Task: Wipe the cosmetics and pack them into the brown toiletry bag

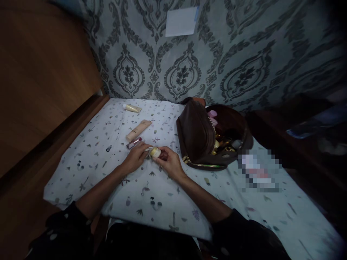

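Observation:
My right hand (170,163) grips a small jar (155,152) with a yellowish top and pale body between thumb and fingers. Close beside it, my left hand (135,157) has its fingers drawn together near a small whitish bit; whether that is a separate thing I cannot make out. Just beyond the left hand lies a dark red lip gloss tube (134,142). A beige squeeze tube (138,130) rests behind that, and a smaller yellow tube with a white cap (132,108) is farther back. Both hands are low over the patterned white cloth (151,187).
To the right, an unzipped brown cosmetic bag (193,133) holds pink and gold items. A pixelated patch (260,171) covers something beside it. A wooden cabinet (46,72) stands at left. Patterned wallpaper (151,65) with a white card (181,21) closes the back.

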Motion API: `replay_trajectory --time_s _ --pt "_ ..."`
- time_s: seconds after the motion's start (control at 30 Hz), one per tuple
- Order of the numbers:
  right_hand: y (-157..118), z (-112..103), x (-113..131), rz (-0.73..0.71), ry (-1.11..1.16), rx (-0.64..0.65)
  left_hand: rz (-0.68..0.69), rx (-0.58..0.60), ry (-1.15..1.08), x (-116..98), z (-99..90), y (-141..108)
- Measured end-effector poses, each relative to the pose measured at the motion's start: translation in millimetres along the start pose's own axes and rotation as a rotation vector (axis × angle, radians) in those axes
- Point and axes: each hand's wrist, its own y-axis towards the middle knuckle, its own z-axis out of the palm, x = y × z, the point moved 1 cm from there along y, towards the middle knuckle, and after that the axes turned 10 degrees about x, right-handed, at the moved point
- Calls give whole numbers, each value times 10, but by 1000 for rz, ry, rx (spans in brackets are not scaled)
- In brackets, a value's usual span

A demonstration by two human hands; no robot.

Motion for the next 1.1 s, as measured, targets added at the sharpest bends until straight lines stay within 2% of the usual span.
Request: replay_trajectory --time_s 0.1,0.27,0.4,0.67,0.83,0.97,1.1 --pt "7 -10 0 0 63 -16 13 -42 -44 -10 15 -9" --pt "6 -25 25 -78 102 -13 16 -138 -35 -83 39 -21" --pt "14 -21 25 -58 167 8 74 -216 78 -153 43 -51" --pt "18 -16 82 35 204 -3 300 -230 401 -272 96 -85" --pt "25 -50 168 39 274 18 260 -216 238 -218 56 -69" --pt "-2 -61 214 37 340 122 181 -203 28 -143 36 -56" --pt "-42 -52 231 71 340 219 113 -209 -66 -100 42 -39"
